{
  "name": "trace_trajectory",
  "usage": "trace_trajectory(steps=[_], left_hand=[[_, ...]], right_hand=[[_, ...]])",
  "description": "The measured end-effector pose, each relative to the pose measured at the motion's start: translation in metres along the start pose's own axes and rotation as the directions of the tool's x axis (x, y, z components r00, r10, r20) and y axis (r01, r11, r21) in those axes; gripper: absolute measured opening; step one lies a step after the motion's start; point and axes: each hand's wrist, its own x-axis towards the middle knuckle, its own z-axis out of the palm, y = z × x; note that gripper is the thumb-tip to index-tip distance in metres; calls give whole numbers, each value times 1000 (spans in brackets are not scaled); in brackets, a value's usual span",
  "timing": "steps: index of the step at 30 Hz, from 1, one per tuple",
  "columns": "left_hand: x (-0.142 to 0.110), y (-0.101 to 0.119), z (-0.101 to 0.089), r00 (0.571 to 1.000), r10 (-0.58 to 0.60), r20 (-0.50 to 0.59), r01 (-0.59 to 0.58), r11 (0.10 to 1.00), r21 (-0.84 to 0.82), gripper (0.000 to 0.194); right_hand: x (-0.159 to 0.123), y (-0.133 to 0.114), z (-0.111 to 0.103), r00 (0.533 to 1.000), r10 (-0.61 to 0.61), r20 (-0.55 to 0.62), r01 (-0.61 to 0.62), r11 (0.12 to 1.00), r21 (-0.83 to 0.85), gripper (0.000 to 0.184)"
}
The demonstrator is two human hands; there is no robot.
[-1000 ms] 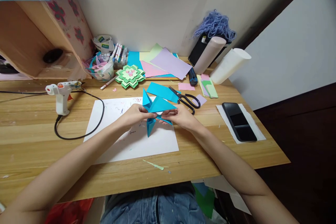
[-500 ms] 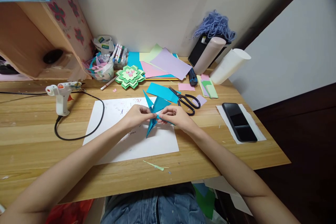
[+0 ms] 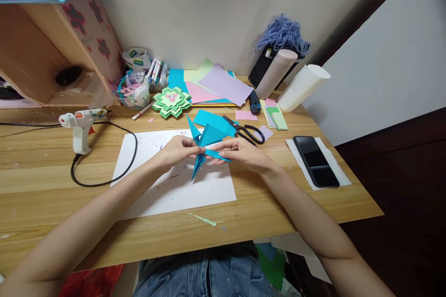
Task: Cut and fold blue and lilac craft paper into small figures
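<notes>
A folded blue paper shape (image 3: 211, 135) with several pointed flaps is held above a marked white sheet (image 3: 202, 192). My left hand (image 3: 180, 151) pinches it near its centre between thumb and fingers. On the other side my right hand (image 3: 240, 152) has its thumb and fingers on the flap that points right. Just behind the hands lie a flat piece of blue paper (image 3: 212, 119) and black-handled scissors (image 3: 248, 131), partly covered by my right hand.
A glue gun (image 3: 81, 130) with its looped cord stands at left. Behind are a layered green paper flower (image 3: 171, 102), markers (image 3: 157, 70) and coloured paper sheets (image 3: 226, 84). A phone (image 3: 316, 161) lies at right, near white rolls (image 3: 304, 88). Paper scraps (image 3: 204, 219) lie in front.
My right hand has slid right along the blue paper, from near its centre to the right-hand flap, and its fingers have straightened. My left hand keeps its pinch.
</notes>
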Motion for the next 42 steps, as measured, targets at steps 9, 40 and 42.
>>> trace_trajectory(steps=[9,40,42], left_hand=[[2,-2,-1,999,-4,-46,7,997,77,26],[-9,4,-9,909,-7,417,-29,996,80,41],[-9,3,-7,912,-27,408,-23,993,119,43]], right_hand=[[-1,-4,2,998,45,36,-45,999,14,35],[4,-5,-6,951,-48,-306,-27,971,-236,47],[4,-3,-2,960,23,-278,-49,995,-87,57]])
